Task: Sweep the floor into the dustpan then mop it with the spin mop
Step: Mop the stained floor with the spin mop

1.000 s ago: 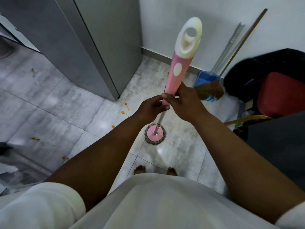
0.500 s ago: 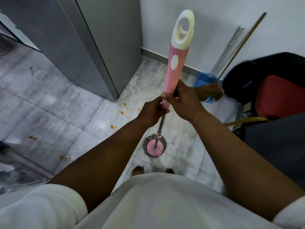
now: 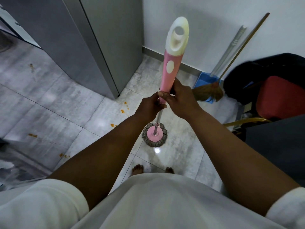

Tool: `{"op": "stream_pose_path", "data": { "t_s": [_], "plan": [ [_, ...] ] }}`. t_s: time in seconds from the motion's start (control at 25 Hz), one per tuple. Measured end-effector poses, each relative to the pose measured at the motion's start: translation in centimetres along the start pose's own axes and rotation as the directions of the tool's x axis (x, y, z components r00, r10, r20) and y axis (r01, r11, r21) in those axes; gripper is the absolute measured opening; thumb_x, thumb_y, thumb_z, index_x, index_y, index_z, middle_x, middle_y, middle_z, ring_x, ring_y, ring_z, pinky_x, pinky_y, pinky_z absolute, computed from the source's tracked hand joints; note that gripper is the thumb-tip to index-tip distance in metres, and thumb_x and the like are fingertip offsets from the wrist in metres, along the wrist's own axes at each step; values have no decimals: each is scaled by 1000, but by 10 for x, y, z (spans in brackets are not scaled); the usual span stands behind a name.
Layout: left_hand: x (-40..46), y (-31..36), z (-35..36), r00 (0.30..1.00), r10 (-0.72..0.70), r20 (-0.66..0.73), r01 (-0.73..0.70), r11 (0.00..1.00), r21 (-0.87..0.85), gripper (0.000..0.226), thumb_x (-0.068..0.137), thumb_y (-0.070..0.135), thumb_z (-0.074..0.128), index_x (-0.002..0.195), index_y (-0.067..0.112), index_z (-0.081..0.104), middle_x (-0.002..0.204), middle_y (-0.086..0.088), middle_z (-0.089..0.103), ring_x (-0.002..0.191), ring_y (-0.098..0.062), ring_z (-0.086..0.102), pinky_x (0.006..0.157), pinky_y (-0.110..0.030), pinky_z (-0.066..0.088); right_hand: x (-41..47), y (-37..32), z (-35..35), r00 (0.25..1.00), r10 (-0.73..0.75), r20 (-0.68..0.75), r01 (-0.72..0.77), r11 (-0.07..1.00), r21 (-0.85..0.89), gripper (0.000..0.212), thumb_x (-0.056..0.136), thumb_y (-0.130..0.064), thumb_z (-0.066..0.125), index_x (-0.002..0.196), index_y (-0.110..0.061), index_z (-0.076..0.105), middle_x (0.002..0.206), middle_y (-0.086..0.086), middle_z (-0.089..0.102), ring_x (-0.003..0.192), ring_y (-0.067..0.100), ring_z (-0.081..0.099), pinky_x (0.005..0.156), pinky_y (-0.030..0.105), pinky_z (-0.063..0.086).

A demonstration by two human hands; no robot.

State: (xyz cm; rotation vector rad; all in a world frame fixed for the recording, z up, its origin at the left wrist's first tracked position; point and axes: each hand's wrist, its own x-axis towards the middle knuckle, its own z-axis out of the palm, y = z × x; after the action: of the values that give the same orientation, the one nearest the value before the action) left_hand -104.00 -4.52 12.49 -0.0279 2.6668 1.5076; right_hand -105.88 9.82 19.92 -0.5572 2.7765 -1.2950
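Both hands hold the mop (image 3: 166,80) upright over the floor (image 3: 57,103). The left hand (image 3: 151,107) curls round the thin metal shaft just under the grip; the right hand (image 3: 180,98) wraps the lower end of the smooth pink plastic grip, thumb across its front. The grip widens upward to a cream, oval cap with a hole through it. Below, the round mop head (image 3: 154,135) lies flat on the floor, a pink disc ringed with grey, stringy fringe, in front of two bare feet (image 3: 137,168).

The floor is glossy grey marbled tile with thin grout lines and small orange stains (image 3: 123,111) left of the mop head. A flat grey metal cabinet (image 3: 92,47) stands at the floor's far left. Against the white wall (image 3: 206,22) at the floor's far right lean a blue plastic dustpan (image 3: 203,79) and a broom (image 3: 209,93) with brown bristles on a thin wooden stick.

Compared with half a second ago, the mop head has slid slightly farther from the feet and the grip tilts a little more to the right; the hands keep the same hold.
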Motion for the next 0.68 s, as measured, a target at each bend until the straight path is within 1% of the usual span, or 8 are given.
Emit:
{"op": "stream_pose_path", "data": {
  "t_s": [0.04, 0.12, 0.28, 0.4, 0.56, 0.6, 0.68],
  "plan": [
    [0, 0, -1, 1000, 7, 3, -7, 1000, 10, 29, 87, 11, 68, 116, 5, 65, 102, -9, 73, 96, -25, 68, 65, 9, 35, 0, 1, 0, 1000, -7, -4, 7, 1000, 11, 46, 88, -41, 64, 122, -11, 53, 104, 3, 73, 94, 16, 69, 69, -3, 37],
    [-1, -1, -2, 1000, 15, 12, -15, 999, 28, 30, 87, 10, 68, 117, 5, 65, 103, -9, 73, 96, -25, 68, 66, 9, 35, -1, 4, -1, 1000, -9, 14, 9, 1000, 19, 47, 88, -43, 64, 123, -12, 53, 106, 1, 73, 95, 14, 68, 70, -6, 35],
    [-4, -5, -2, 997, -22, 75, 22, 1000, 9, 30, 87, 7, 69, 116, 2, 66, 107, -13, 72, 101, -27, 67, 64, 8, 35, -8, 9, 3, 997, 11, 73, -12, 1000, 4, 47, 90, -42, 63, 122, -11, 51, 104, 2, 72, 95, 15, 69, 73, 5, 42],
    [-3, -3, -3, 991, -26, 129, 21, 999, 39, 28, 87, 9, 69, 115, 4, 67, 108, -12, 72, 102, -26, 67, 63, 9, 35, -12, 11, 0, 997, 17, 79, -17, 1000, 9, 47, 90, -42, 63, 122, -11, 51, 104, 2, 72, 95, 16, 69, 72, 10, 44],
    [-4, 2, -2, 984, -24, 175, 18, 999, 39, 32, 86, 12, 70, 117, 7, 66, 108, -10, 72, 102, -24, 67, 65, 8, 35, -17, 12, -4, 996, 48, 81, -48, 999, -4, 51, 90, -40, 64, 129, -9, 51, 111, 5, 72, 101, 19, 69, 84, 26, 52],
    [-5, 3, -2, 983, -23, 182, 17, 999, 33, 32, 86, 12, 71, 117, 7, 67, 108, -9, 72, 102, -23, 67, 66, 7, 36, -20, 12, -4, 995, 58, 81, -57, 998, -8, 51, 90, -39, 65, 128, -9, 52, 110, 5, 72, 100, 19, 69, 85, 27, 52],
    [-8, 2, -3, 976, -19, 218, 14, 1000, 26, 32, 85, 12, 72, 116, 7, 67, 108, -10, 72, 102, -24, 67, 69, 1, 39, -27, 11, -4, 995, 68, 76, -68, 998, -6, 49, 89, -39, 66, 126, -9, 55, 107, 4, 73, 98, 16, 69, 85, 25, 53]
  ]
}}
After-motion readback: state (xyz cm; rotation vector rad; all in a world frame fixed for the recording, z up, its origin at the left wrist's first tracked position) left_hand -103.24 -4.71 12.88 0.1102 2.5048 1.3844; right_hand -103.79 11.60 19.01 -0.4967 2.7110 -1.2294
